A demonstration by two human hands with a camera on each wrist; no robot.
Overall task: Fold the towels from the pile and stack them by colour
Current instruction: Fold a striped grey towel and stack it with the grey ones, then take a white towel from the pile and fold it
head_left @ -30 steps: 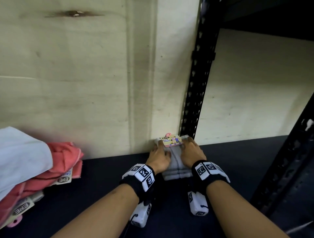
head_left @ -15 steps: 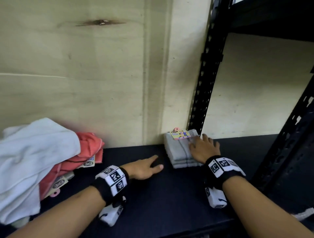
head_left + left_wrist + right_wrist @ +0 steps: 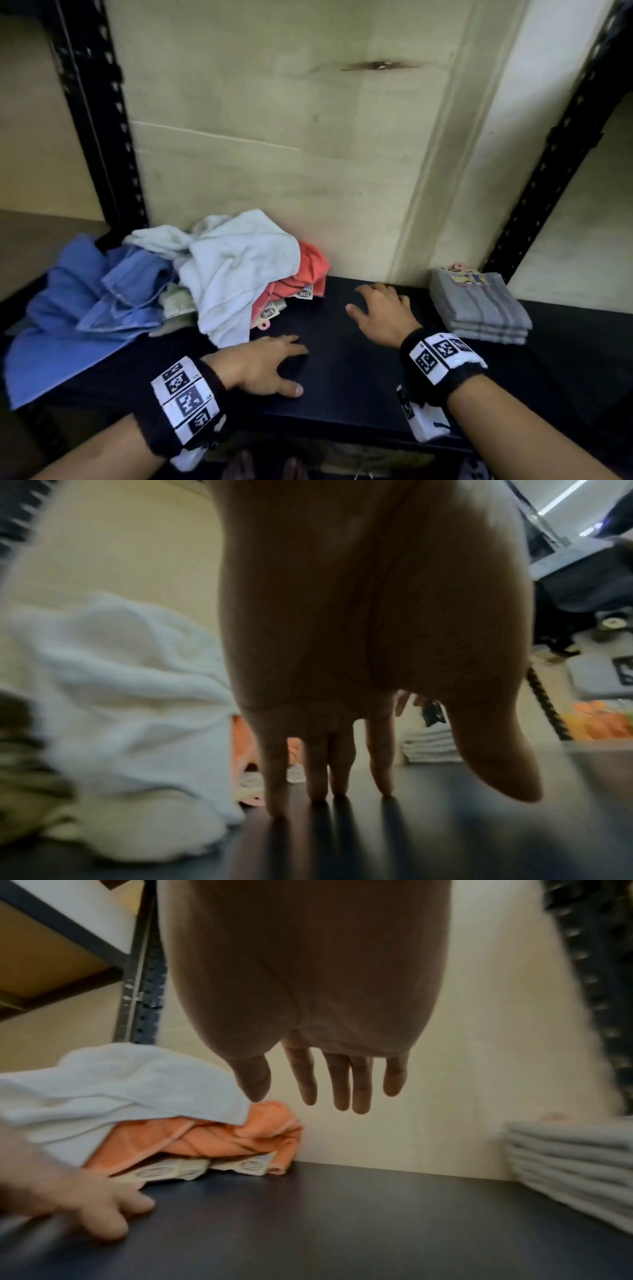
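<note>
Grey stack [image 3: 479, 305] squared against back wall, right – keeps colour apart | pile [image 3: 191, 287] left, unfolded | left hand [image 3: 263, 363] spread, fingertips on shelf [image 3: 342, 404], empty | right hand [image 3: 380, 311] slack above shelf, empty – judged positioned for next towel.

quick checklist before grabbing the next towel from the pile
1. Both hands free: ok. The left hand rests with straight fingers on the dark shelf; the right hand hangs open above it, holding nothing.
2. Folded grey stack finished and out of the way: ok, it sits squared at the right against the wall.
3. Folding space free between pile and stack: ok, bare shelf there.
4. Next towel reachable: ok, the white towel lies on top of the pile, nearest the left hand.
5. White towel free of the orange towel below it: cannot tell.
6. Another grey towel left in the pile: cannot tell.
</note>
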